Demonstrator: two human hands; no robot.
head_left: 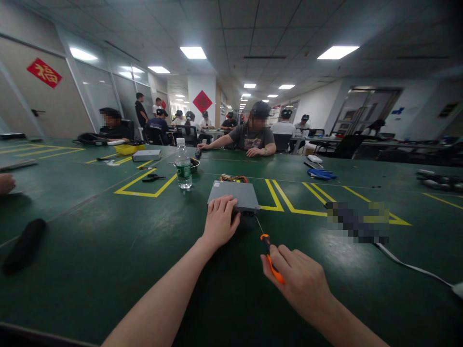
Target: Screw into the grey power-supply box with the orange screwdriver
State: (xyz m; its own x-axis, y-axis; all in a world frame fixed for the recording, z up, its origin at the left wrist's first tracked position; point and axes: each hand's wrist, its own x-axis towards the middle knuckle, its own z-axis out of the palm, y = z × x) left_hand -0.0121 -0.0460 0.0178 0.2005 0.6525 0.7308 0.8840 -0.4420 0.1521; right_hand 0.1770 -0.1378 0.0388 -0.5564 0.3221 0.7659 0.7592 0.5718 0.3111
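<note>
A grey metal computer power supply (237, 190) lies on the green table, its wire bundle (233, 178) showing behind the far edge. Fingers of my left hand (221, 219) rest over its near left corner and hold it, the thumb along the front side. In my right hand (298, 277) is a screwdriver (265, 241) with an orange and black handle. Its thin shaft points up and left, and the tip is at the supply's near right corner. Whether the tip sits in a screw is too small to tell.
A water bottle (183, 166) stands left of the supply, before a small bowl (194, 165). Black pliers (153, 178) lie further left. Blue gloves (321, 174) and a pixelated dark object (356, 221) with a white cable lie right. A person (253, 137) sits opposite.
</note>
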